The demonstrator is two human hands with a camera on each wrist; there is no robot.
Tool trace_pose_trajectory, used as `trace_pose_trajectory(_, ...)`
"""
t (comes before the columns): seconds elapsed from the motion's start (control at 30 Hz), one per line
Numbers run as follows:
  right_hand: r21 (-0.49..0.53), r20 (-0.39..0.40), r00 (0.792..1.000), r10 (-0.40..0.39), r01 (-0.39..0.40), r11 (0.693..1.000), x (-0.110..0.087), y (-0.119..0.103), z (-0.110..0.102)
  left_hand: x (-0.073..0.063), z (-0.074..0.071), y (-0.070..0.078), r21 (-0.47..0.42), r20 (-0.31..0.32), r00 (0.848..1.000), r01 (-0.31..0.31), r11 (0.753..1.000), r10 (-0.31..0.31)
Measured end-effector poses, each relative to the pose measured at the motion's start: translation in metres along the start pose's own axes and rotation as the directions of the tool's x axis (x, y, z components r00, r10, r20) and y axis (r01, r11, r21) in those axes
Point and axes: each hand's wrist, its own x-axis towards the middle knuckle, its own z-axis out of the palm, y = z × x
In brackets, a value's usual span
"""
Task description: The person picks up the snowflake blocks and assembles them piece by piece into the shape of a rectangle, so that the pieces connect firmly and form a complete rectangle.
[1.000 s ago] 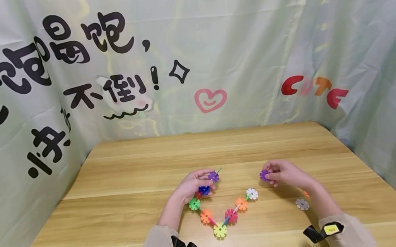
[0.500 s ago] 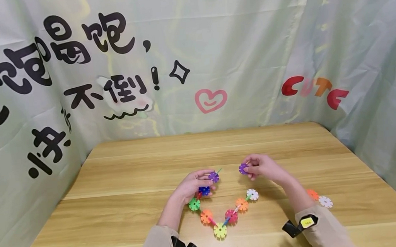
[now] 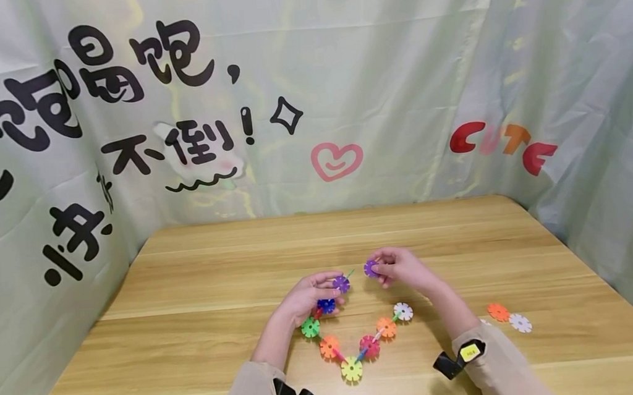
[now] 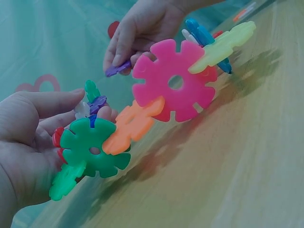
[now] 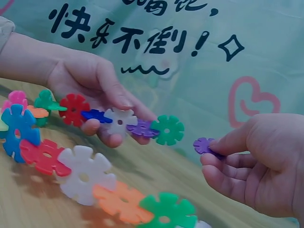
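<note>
A chain of slotted plastic snowflake discs [image 3: 352,369] in many colours curves in a V across the table's front half. Its left end is gripped by my left hand [image 3: 304,294], thumb and fingers around a white disc [image 5: 120,122] and a purple disc [image 5: 142,128]. Beyond those fingertips a green disc [image 5: 167,130] sticks out edge-joined as the end piece. My right hand [image 3: 408,271] pinches a single purple disc [image 5: 204,146] between thumb and forefinger, a short gap to the right of the green one. At the chain's other end lies a white disc [image 3: 403,311].
Loose on the table [image 3: 222,347] at right are an orange disc [image 3: 498,313] and a white disc [image 3: 520,323]. Another white one [image 3: 486,322] peeks out from behind the right sleeve. A printed curtain [image 3: 396,79] hangs behind the table and along both sides.
My right hand has moved left with its purple disc, closing most of the distance to the chain's end. The loose orange and white discs have come into fuller view. My left hand has stayed still.
</note>
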Motion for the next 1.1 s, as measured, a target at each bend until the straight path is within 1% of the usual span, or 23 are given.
trace_pose_trajectory(0.2,0.073,-0.015,1.0,0.021,-0.02,0.997,0.008,-0.002,0.009,0.0,-0.001,-0.001,0.0,0.006,1.0,-0.001,1.0,0.001)
trace_pose_trajectory(0.33,0.084,-0.035,0.999,0.002,0.001,0.996,0.012,-0.002,0.014,0.001,-0.001,-0.001,-0.005,0.003,1.0,0.006,1.0,-0.006)
trace_pose_trajectory(0.57,0.111,-0.099,0.995,-0.015,0.026,0.994,0.016,0.0,0.021,0.001,-0.001,-0.001,0.003,0.009,1.0,0.005,1.0,-0.005)
trace_pose_trajectory(0.67,0.123,-0.105,0.994,-0.022,0.035,0.992,0.017,-0.001,0.024,0.0,-0.001,-0.001,0.003,0.005,1.0,0.006,1.0,-0.006)
trace_pose_trajectory(0.77,0.131,-0.112,0.994,-0.016,0.03,0.991,0.016,-0.001,0.027,0.0,0.0,-0.001,0.006,0.003,1.0,0.006,1.0,-0.006)
trace_pose_trajectory(1.0,0.145,-0.144,0.989,0.027,-0.006,0.989,0.016,-0.002,0.029,-0.001,0.001,0.0,0.003,-0.001,1.0,0.011,1.0,-0.011)
trace_pose_trajectory(1.1,0.152,-0.155,0.987,0.03,-0.006,0.988,0.015,-0.003,0.029,-0.001,0.001,0.0,0.005,-0.002,1.0,0.006,1.0,-0.006)
